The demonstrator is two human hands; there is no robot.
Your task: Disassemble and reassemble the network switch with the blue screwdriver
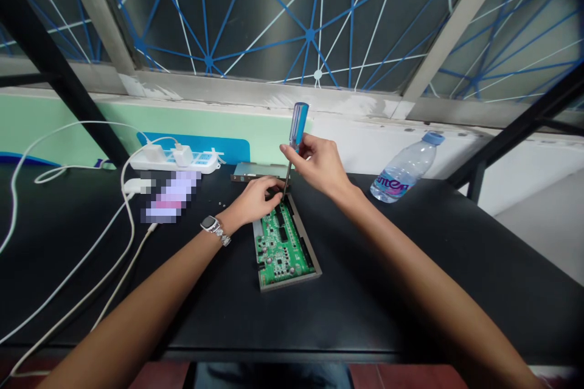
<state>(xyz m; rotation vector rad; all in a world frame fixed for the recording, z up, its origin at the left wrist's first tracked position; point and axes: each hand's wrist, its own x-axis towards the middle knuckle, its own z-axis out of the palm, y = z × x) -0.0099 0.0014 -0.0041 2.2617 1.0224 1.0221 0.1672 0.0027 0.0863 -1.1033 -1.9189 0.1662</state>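
My right hand [322, 161] is closed around the lower handle of a screwdriver [298, 121] with a clear blue handle. The screwdriver stands nearly upright, its shaft reaching down to the far end of a green circuit board [283, 243]. That board lies in a shallow metal tray-like housing [294, 284] on the black table. My left hand [260, 199] is curled over the far left end of the board, thumb and fingers closed beside the screwdriver tip. The tip itself and whatever it touches are hidden by the fingers.
Behind the board lies a flat metal cover [260, 171]. A power strip [201, 161] with plugs, white cables [132, 219] and a blurred phone-like object [171, 199] are at left. Tiny screw-like bits [221, 203] lie near my left wrist. A water bottle [404, 173] stands tilted-looking at right.
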